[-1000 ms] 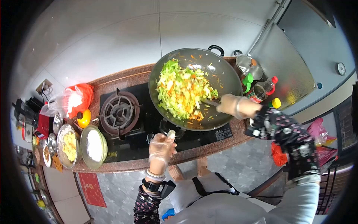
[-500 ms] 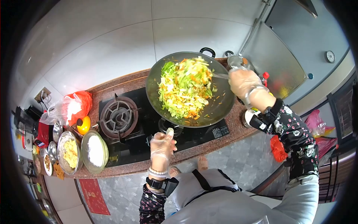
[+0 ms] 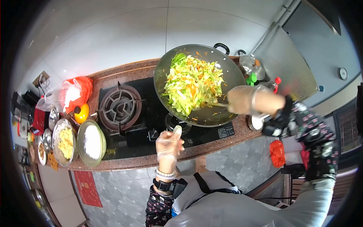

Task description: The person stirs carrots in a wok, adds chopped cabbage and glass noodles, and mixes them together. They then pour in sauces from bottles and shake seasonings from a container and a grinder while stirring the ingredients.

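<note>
A large dark wok (image 3: 230, 75) sits over the right burner, filled with shredded green cabbage and orange carrot strips (image 3: 194, 81). My left hand (image 3: 169, 145), in a clear plastic glove, is closed at the near edge of the wok around what appears to be its handle, mostly hidden by the fingers. On the right, my gloved right hand (image 3: 242, 100) is blurred by motion and closed on the handle of a spatula (image 3: 217, 104). The spatula's head is buried in the vegetables at the wok's lower side.
Left of the wok is a bare gas burner (image 3: 120, 109). Bowls of white powder (image 3: 92, 142) and yellow food (image 3: 66, 143) stand at the counter's left, near an orange-lidded item (image 3: 81, 113) and a red bag (image 3: 81, 90). A glass lid (image 3: 252, 67) and bottles (image 3: 277, 84) stand at right.
My right hand has moved down and toward me with the spatula, and the tossed vegetables have settled. My left hand stays at the wok's near side. The view has shifted slightly.
</note>
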`<move>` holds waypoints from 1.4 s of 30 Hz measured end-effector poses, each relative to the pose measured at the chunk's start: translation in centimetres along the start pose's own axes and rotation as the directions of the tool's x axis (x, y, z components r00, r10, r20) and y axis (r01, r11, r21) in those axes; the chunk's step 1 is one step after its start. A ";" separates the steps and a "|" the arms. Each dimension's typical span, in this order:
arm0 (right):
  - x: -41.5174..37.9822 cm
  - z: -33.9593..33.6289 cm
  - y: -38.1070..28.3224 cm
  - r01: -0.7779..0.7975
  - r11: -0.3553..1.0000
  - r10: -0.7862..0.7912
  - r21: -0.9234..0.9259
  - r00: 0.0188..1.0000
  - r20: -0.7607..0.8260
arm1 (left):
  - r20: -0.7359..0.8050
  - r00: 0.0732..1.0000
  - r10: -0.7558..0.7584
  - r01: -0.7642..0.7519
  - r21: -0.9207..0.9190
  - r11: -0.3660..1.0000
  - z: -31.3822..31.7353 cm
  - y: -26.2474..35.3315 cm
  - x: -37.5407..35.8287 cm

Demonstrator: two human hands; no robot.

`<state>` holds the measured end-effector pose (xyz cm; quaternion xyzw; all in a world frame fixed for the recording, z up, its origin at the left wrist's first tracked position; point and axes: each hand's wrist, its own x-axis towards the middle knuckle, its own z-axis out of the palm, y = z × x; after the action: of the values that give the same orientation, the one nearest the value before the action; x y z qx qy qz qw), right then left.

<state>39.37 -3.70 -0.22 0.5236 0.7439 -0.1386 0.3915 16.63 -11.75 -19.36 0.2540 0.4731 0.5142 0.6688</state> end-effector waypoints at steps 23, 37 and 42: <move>-0.5 5.8 12.8 0.163 0.911 0.039 0.378 0.880 -0.473 | -0.093 0.965 0.245 -0.208 0.302 0.930 1.0 -0.1 0.2; -2.2 -0.4 2.2 -0.287 0.951 0.262 -0.111 0.944 -0.201 | -0.135 0.970 0.200 -0.138 0.372 0.918 1.5 0.5 -0.2; -3.2 -2.2 3.1 -0.265 0.928 0.224 -0.262 0.959 -0.175 | -0.117 0.951 0.287 -0.212 0.429 0.878 0.9 -0.3 0.2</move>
<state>41.63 -3.20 4.19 0.5596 0.7107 0.0565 0.4227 17.53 -11.50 -19.34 0.4013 0.5912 0.5055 0.4836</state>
